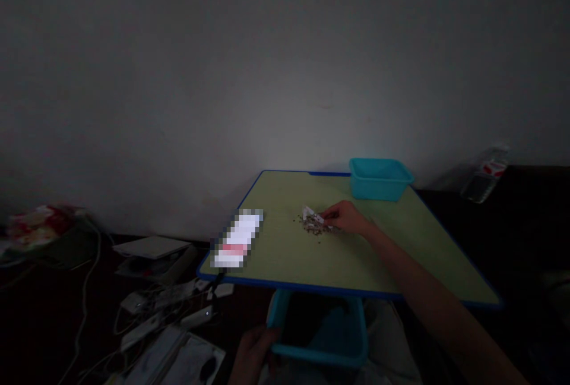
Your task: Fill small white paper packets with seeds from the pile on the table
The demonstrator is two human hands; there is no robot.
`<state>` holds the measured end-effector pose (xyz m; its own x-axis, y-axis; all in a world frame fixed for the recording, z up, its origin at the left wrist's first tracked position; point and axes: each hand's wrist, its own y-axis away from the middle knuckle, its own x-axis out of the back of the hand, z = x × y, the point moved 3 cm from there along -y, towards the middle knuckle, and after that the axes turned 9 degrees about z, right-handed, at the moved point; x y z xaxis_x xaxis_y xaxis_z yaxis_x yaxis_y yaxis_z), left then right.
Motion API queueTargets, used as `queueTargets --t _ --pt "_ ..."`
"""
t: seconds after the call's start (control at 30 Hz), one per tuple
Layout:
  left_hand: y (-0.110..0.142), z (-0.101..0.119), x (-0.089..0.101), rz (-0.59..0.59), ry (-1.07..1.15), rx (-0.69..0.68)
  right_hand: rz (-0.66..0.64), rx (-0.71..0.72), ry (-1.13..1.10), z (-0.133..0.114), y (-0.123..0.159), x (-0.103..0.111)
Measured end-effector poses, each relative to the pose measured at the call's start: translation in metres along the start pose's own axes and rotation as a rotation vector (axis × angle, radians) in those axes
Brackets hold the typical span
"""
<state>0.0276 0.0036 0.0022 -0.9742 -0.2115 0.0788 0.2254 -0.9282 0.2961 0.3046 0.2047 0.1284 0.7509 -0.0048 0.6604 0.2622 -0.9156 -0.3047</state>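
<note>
My right hand (345, 217) reaches over the table and pinches a crumpled white scrap (314, 215), paper or plastic, I cannot tell which. Under and around it lies a small heap of dark brown bits (315, 231), with a few loose ones apart from the heap. Below the table's front edge, my left hand (255, 350) is closed on the left rim of a blue plastic bin (318, 354). The inside of this bin is mostly in shadow.
The pale green table (285, 260) has a blue edge. A second blue bin (380, 189) stands at its back right corner, and a lit phone (238, 239) lies at the left. Cables and white power strips (142, 330) clutter the left side. A clear bottle (485, 176) is at the right.
</note>
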Motion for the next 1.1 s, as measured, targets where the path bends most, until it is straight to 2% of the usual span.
queueTargets --t 0.27,0.5,0.93,1.1 --pt "-0.005 -0.005 0.000 -0.053 0.005 0.059 -0.048 0.002 -0.042 -0.007 0.003 -0.001" --pt "-0.010 -0.012 0.002 -0.045 -0.002 0.040 -0.095 0.034 -0.032 -0.014 0.004 0.001" --pt "-0.002 0.001 -0.001 -0.061 -0.015 0.061 -0.114 0.009 -0.054 -0.011 0.004 0.001" --pt "0.003 0.007 -0.003 -0.036 0.018 0.025 -0.123 -0.002 -0.057 -0.013 0.003 0.001"
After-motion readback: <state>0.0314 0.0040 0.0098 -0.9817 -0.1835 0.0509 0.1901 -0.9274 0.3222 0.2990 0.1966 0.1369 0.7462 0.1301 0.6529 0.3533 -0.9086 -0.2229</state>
